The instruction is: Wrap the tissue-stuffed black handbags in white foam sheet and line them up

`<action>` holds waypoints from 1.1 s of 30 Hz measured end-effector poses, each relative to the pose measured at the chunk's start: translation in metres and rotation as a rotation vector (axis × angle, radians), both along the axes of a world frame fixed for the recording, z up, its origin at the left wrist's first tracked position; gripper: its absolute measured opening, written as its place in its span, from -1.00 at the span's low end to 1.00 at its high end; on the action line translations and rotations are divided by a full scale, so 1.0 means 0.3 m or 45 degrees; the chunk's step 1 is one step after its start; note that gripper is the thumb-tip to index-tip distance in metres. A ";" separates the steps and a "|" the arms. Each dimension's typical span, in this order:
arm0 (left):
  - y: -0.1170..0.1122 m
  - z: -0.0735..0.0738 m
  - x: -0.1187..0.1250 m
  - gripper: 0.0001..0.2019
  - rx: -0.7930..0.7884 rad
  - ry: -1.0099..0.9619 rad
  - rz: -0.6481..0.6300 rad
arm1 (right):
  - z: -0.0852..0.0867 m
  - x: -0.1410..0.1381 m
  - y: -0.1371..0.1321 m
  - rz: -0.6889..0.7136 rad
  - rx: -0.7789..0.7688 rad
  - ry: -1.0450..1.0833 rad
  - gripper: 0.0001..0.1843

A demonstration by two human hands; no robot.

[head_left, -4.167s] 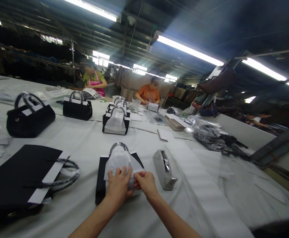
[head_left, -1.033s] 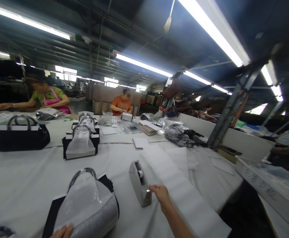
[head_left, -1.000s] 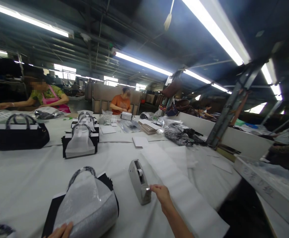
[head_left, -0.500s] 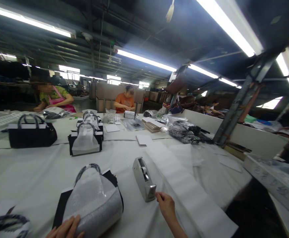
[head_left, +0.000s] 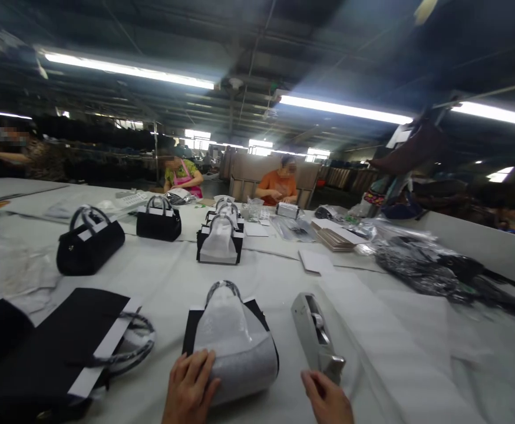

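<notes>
A black handbag (head_left: 191,330) stands on the table before me, its front covered by a whitish translucent wrapping sheet (head_left: 240,368) that rises over its handle. My left hand (head_left: 191,383) lies against the left side of the wrapped bag, fingers laid over the sheet and thumb apart. Right of the bag is a grey tape dispenser (head_left: 308,330) with a roll in it. Just in front of its cutting end, my right hand (head_left: 328,397) has thumb and forefinger pinched together. Whatever is between those fingertips is too small to make out.
More black handbags (head_left: 92,241) stand at the left and back, some wrapped. An open-lying black bag (head_left: 76,335) is near left. White sheets (head_left: 381,347) spread at right, near cardboard pieces (head_left: 337,235) and a plastic-wrapped heap (head_left: 438,265). Co-workers (head_left: 279,185) sit across the table.
My view has swung left, so everything appears farther right. My left hand still touches the wrapped bag, with more of it showing. My right hand remains pinched by the dispenser's cutting end.
</notes>
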State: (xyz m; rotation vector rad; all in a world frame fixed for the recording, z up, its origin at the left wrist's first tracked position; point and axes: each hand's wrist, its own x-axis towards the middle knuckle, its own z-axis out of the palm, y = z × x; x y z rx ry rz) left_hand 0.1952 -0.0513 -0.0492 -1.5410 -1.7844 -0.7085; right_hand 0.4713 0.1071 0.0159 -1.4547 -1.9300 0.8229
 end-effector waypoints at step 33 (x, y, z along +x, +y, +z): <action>0.010 0.153 0.017 -0.47 -0.343 -0.694 -0.044 | 0.096 -0.658 -0.211 0.372 -0.369 -0.093 -0.62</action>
